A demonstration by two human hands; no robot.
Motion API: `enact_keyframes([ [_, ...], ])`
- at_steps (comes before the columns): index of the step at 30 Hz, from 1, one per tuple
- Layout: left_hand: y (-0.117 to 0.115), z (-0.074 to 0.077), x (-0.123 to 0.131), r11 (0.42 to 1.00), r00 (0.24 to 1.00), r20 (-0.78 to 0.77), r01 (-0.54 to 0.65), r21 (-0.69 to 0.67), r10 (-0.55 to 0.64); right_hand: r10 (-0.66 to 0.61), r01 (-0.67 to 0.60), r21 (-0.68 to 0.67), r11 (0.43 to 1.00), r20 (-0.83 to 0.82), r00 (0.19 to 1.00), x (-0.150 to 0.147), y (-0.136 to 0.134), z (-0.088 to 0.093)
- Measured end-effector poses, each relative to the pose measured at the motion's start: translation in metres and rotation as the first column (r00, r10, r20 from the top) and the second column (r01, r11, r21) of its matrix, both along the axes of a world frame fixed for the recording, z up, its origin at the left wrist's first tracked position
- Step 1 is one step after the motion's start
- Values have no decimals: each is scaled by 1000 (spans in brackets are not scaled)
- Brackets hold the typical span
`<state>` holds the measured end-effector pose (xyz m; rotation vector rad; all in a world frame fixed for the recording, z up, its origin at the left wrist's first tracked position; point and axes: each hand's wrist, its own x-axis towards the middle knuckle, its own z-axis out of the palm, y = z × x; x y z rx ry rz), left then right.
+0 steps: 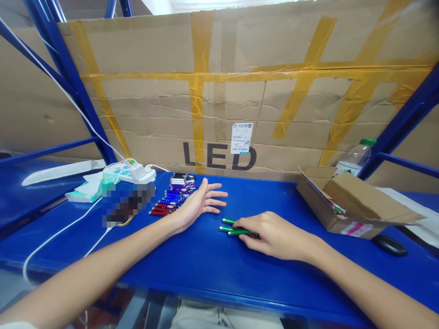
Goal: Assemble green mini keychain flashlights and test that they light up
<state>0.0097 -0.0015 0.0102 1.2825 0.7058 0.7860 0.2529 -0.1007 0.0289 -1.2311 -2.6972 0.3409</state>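
My right hand [270, 233] has its thumb and fingers closed round several slim green metal penlights [236, 232] with silver ends, low over the blue shelf. Their far ends are hidden under the fingers. My left hand [206, 201] is open, palm facing right and fingers spread, with nothing in it. Just left of it lies a row of similar penlights [170, 201], grouped by colour: black, silver, purple, blue and red. Small metal clips show at their right ends, partly covered by my left hand.
An open cardboard box [329, 201] stands at the right, with a black computer mouse [390, 245] and a green-capped bottle [358, 155] nearby. On the left are a power strip [126, 172], white cables and a phone-like object [128, 208]. A large taped carton [154, 109] forms the back.
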Motion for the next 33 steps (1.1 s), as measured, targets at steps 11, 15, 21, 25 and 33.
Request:
enact_keyframes([
  [11, -3, 4, 2, 1000, 1000, -8, -13, 1, 13, 50, -52, -37, 998, -69, 996, -3, 0, -8],
  [15, -3, 4, 1, 1000, 1000, -12, -13, 6, 13, 27, -29, -18, 999, -58, 998, -3, 0, -7],
  [21, -3, 4, 0, 1000, 1000, -2, -8, -2, 8, -65, 85, 175, 981, -117, 991, -1, 2, -4],
  [25, -3, 4, 0, 1000, 1000, 5, -1, -4, 1, -64, 127, 210, 969, -284, 957, 4, 5, -7],
  [33, -1, 2, 0, 1000, 1000, 1, -29, 6, 29, -13, 102, 281, 954, -302, 953, 4, 5, -7],
])
